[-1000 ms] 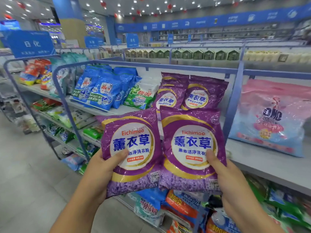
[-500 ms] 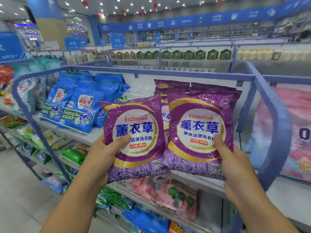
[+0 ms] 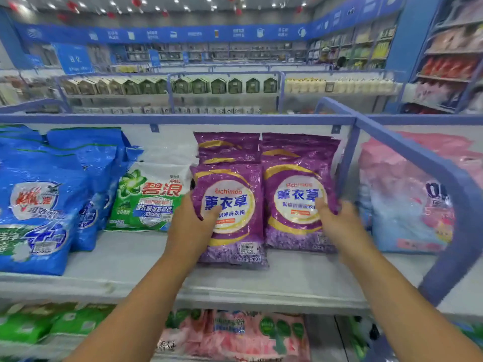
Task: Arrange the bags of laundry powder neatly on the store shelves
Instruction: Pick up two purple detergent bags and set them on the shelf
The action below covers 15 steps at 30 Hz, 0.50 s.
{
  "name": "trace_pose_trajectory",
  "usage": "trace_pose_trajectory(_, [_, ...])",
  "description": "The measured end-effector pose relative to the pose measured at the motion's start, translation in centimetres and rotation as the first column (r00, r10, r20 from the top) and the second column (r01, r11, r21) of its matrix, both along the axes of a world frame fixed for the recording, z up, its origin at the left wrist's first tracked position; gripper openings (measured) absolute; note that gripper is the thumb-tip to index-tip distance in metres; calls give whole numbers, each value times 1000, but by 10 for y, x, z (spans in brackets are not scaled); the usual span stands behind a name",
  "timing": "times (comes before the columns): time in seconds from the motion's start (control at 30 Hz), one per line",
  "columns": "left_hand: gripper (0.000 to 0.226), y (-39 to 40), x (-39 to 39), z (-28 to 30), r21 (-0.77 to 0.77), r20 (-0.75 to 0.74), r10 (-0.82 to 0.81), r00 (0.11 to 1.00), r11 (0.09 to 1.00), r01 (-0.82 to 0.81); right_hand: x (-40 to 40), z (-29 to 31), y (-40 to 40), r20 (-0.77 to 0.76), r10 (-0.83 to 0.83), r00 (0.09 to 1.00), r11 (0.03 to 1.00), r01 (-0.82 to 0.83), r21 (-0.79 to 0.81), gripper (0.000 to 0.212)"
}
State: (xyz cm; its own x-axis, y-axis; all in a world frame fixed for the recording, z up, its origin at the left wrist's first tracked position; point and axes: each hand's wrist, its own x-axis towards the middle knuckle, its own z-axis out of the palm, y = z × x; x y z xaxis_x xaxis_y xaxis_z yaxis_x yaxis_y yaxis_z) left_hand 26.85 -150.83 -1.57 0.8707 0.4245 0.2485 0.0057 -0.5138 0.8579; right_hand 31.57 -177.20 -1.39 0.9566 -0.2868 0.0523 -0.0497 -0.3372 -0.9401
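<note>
Two purple lavender laundry powder bags stand side by side on the white shelf [image 3: 125, 259]. My left hand [image 3: 192, 226] grips the left purple bag [image 3: 231, 205] at its lower left edge. My right hand [image 3: 339, 220] grips the right purple bag [image 3: 295, 199] at its lower right. Both bags lean back against two more purple bags [image 3: 227, 146] stacked behind them. Their bottom edges rest on the shelf board.
A green and white bag [image 3: 149, 197] and several blue bags [image 3: 52, 194] sit to the left. A blue metal divider [image 3: 428, 163] rises on the right, with a pink bag [image 3: 407, 194] beyond it. Pink packs [image 3: 235, 333] lie on the shelf below.
Both hands have carried the two purple bags forward and set them down on the shelf in front of the stacked purple bags. The view has moved closer to the shelf.
</note>
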Motion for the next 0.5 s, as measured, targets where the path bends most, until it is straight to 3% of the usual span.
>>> trace_pose_trajectory(0.07, [93, 7, 0, -6, 83, 23, 39, 999, 996, -41, -1, -9, 4, -41, 14, 999, 990, -20, -137, 67])
trace_pose_trajectory(0.1, [99, 8, -4, -6, 202, 79, 30, 996, 978, -45, -3, -15, 4, -38, 23, 999, 976, -31, -217, 80])
trace_pose_trajectory(0.2, [76, 9, -20, -11, 603, 218, -269, 938, 793, 87, -13, -25, 5, -72, 86, 994, 863, -110, -493, 93])
trace_pose_trajectory(0.27, [75, 7, -26, -21, 757, 69, -461, 885, 601, 255, -20, -26, 8, -76, 172, 982, 772, -183, -608, 82])
trace_pose_trajectory(0.33, [91, 11, -20, -35, 841, -129, -460, 878, 418, 343, -23, -25, 15, -80, 253, 964, 704, -241, -668, 73])
trace_pose_trajectory(0.4, [98, 16, -10, -41, 870, -200, -396, 896, 349, 348, -22, -27, 21, -144, 288, 947, 640, -302, -707, 72])
trace_pose_trajectory(0.5, [104, 17, 4, -42, 869, -230, -342, 911, 349, 350, -10, -34, 26, -242, 253, 937, 524, -342, -780, 76])
